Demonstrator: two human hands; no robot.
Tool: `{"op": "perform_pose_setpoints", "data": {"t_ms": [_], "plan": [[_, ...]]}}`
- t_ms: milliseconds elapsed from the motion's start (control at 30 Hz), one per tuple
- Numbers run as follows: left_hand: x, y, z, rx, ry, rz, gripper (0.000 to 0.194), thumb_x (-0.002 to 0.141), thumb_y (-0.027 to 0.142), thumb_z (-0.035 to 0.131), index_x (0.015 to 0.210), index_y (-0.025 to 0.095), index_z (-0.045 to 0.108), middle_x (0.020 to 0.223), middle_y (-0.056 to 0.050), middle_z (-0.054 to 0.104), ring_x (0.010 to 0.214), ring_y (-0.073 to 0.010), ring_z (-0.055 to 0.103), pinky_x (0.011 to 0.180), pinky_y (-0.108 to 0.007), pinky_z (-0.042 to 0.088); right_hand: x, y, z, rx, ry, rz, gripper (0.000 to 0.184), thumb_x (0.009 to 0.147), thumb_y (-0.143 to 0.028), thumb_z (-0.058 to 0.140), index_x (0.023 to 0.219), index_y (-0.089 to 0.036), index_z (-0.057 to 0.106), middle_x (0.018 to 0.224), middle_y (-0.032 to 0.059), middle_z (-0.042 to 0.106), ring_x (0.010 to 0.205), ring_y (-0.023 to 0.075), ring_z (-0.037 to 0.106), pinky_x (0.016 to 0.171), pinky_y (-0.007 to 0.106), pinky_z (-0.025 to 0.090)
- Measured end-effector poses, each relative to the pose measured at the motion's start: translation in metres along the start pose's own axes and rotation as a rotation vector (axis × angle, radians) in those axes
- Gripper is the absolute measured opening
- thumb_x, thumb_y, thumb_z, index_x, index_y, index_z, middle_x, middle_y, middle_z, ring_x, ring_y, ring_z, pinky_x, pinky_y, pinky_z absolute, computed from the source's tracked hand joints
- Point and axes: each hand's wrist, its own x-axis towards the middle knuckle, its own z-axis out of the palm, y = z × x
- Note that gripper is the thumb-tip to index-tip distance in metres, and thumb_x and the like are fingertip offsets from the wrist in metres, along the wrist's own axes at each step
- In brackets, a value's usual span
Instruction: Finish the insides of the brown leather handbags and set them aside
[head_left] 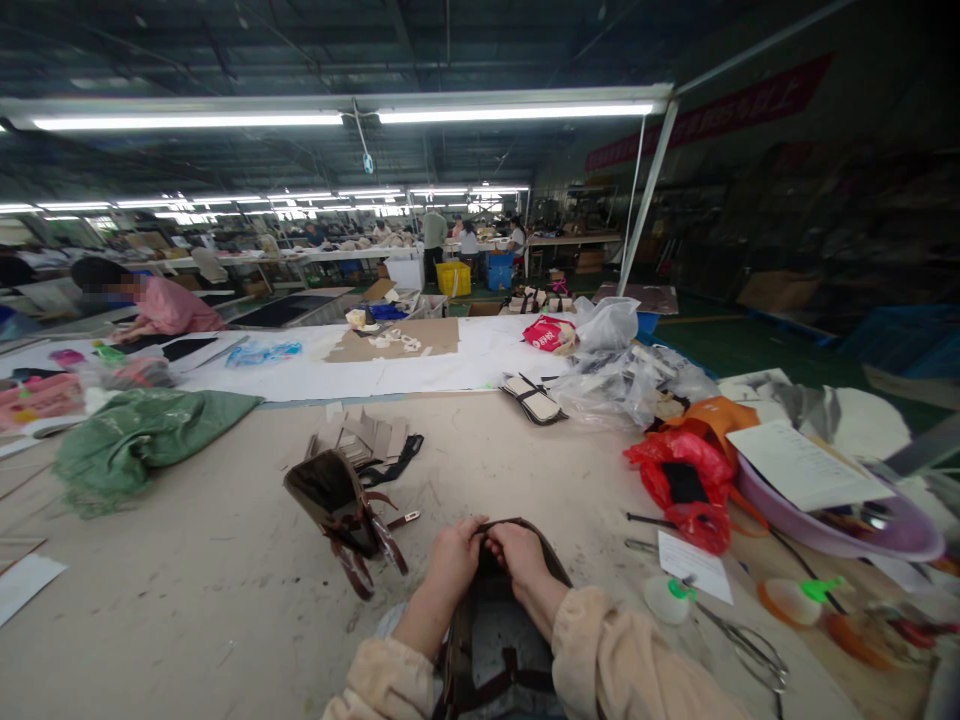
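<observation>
Between both hands (pixel 484 548), dark bag (pixel 504 620), rim pinched.

A beige worktop (pixel 225 580), marked with small dark specks, spreads across the near view; a white sheet (pixel 30 585) lies toward nine o'clock, and a green cloth (pixel 142 440) is heaped at ten; at eleven stands an open brown bag (pixel 326 490), beige pieces (pixel 364 440) and a black strap (pixel 405 460) just behind it; a strapped bundle (pixel 534 398) sits at twelve; a red plastic bag (pixel 697 510) lies between one and two, a purple basin (pixel 840 535) at two, scissors (pixel 750 645) near three.
</observation>
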Motion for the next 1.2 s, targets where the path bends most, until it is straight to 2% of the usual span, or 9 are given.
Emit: {"op": "perform_pose_setpoints", "data": {"t_ms": [100, 200, 300, 367, 433, 633, 933, 1100, 1200], "plan": [[0.000, -0.001, -0.007, 0.108, -0.051, 0.012, 0.032, 0.077, 0.015, 0.045, 0.104, 0.023, 0.061, 0.101, -0.005, 0.065, 0.093, -0.0158, 0.059, 0.085, -0.028, 0.044, -0.007, -0.005, -0.011, -0.297, -0.099, -0.214, 0.017, 0.069, -0.022, 0.047, 0.057, -0.017, 0.058, 0.054, -0.0002, 0.059, 0.051, 0.0116, 0.051, 0.048, 0.022, 0.038], [0.000, 0.005, -0.015, 0.291, -0.133, 0.052, 0.027, 0.078, 0.018, 0.047, 0.101, 0.024, 0.059, 0.094, -0.005, 0.065, 0.088, -0.0182, 0.060, 0.079, -0.030, 0.045, -0.016, -0.015, -0.032, -0.738, -0.140, -0.662, 0.019, 0.071, -0.024, 0.053, 0.086, -0.018, 0.063, 0.083, 0.0047, 0.064, 0.079, 0.0180, 0.055, 0.073, 0.028, 0.043], [0.005, 0.016, -0.016, 0.462, -0.229, 0.049, 0.021, 0.077, 0.022, 0.050, 0.097, 0.019, 0.057, 0.089, -0.009, 0.065, 0.084, -0.0222, 0.061, 0.073, -0.033, 0.046, -0.016, -0.026, -0.047, -1.146, -0.118, -0.925, 0.055, 0.066, -0.022, 0.064, 0.118, -0.021, 0.047, 0.110, 0.0095, 0.054, 0.105, 0.0246, 0.045, 0.091, 0.036, 0.034], [0.011, 0.022, -0.014, 0.530, -0.269, 0.014, 0.020, 0.077, 0.024, 0.050, 0.095, 0.015, 0.056, 0.087, -0.012, 0.064, 0.084, -0.0238, 0.062, 0.073, -0.033, 0.046, -0.010, -0.030, -0.049, -1.353, -0.115, -0.899, 0.059, 0.064, -0.022, 0.066, 0.118, -0.021, 0.045, 0.108, 0.0102, 0.054, 0.104, 0.0259, 0.046, 0.088, 0.038, 0.035], [0.017, 0.026, -0.011, 0.560, -0.286, -0.007, 0.019, 0.079, 0.024, 0.047, 0.091, 0.013, 0.057, 0.084, -0.013, 0.064, 0.084, -0.0247, 0.062, 0.073, -0.034, 0.046, 0.001, -0.034, -0.045, -1.468, -0.157, -0.810, 0.048, 0.065, -0.024, 0.066, 0.110, -0.020, 0.050, 0.101, 0.0095, 0.057, 0.093, 0.0244, 0.052, 0.080, 0.035, 0.039], [0.023, 0.022, -0.013, 0.568, -0.277, 0.005, 0.022, 0.083, 0.021, 0.038, 0.087, 0.012, 0.058, 0.083, -0.014, 0.065, 0.082, -0.0235, 0.062, 0.071, -0.032, 0.045, 0.032, -0.039, -0.032, -1.454, -0.283, -0.695, 0.014, 0.075, -0.031, 0.056, 0.080, -0.020, 0.064, 0.084, 0.0089, 0.066, 0.082, 0.0224, 0.059, 0.070, 0.029, 0.039], [0.016, 0.007, -0.005, 0.449, -0.153, 0.049, 0.025, 0.087, 0.025, 0.033, 0.081, 0.017, 0.056, 0.076, -0.009, 0.064, 0.075, -0.0188, 0.061, 0.067, -0.026, 0.042, 0.042, -0.034, -0.043, -1.270, -0.338, -0.738, 0.024, 0.078, -0.038, 0.051, 0.072, -0.022, 0.068, 0.078, 0.0081, 0.069, 0.078, 0.0215, 0.060, 0.073, 0.027, 0.038], [0.018, 0.007, -0.005, 0.422, -0.174, 0.084, 0.026, 0.088, 0.024, 0.032, 0.080, 0.018, 0.056, 0.077, -0.007, 0.064, 0.076, -0.0174, 0.061, 0.067, -0.025, 0.041, 0.044, -0.035, -0.048, -1.264, -0.387, -0.850, 0.030, 0.082, -0.041, 0.047, 0.071, -0.021, 0.067, 0.072, 0.0081, 0.068, 0.072, 0.0198, 0.061, 0.069, 0.025, 0.039], [0.021, 0.009, -0.008, 0.416, -0.223, 0.104, 0.028, 0.089, 0.024, 0.029, 0.081, 0.017, 0.056, 0.079, -0.008, 0.064, 0.076, -0.0180, 0.061, 0.068, -0.026, 0.042, 0.040, -0.041, -0.049, -1.318, -0.445, -0.878, 0.029, 0.085, -0.036, 0.042, 0.081, -0.021, 0.066, 0.077, 0.0068, 0.069, 0.073, 0.0182, 0.061, 0.068, 0.024, 0.039]]}}
